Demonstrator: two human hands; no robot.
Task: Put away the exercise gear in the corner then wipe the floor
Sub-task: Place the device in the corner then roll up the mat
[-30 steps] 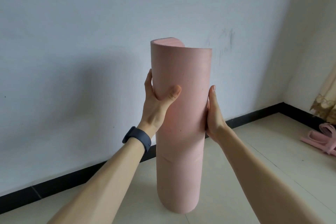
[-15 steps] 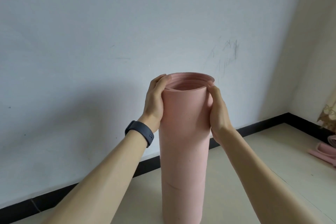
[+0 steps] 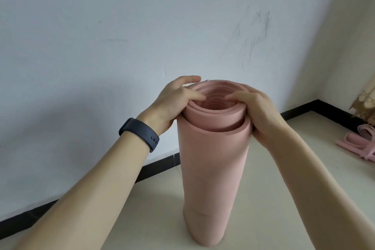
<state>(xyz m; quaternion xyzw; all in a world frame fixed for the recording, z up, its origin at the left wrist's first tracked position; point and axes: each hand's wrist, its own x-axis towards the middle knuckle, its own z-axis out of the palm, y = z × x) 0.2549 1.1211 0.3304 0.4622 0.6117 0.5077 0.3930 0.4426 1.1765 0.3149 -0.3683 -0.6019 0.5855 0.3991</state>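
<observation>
A rolled pink exercise mat (image 3: 214,168) is stood upright on the floor (image 3: 284,199) between both hands. Its top rim is clamped by the left hand (image 3: 174,103) and the right hand (image 3: 257,111), thumbs tucked inside the coil. A dark wristband (image 3: 140,133) is worn below the left hand. Pink straps (image 3: 359,144) lie well right of the right hand.

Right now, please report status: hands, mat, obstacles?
Left hand and right hand grip top of rolled pink mat. Mat upright on floor. Pink straps lie right.
</observation>
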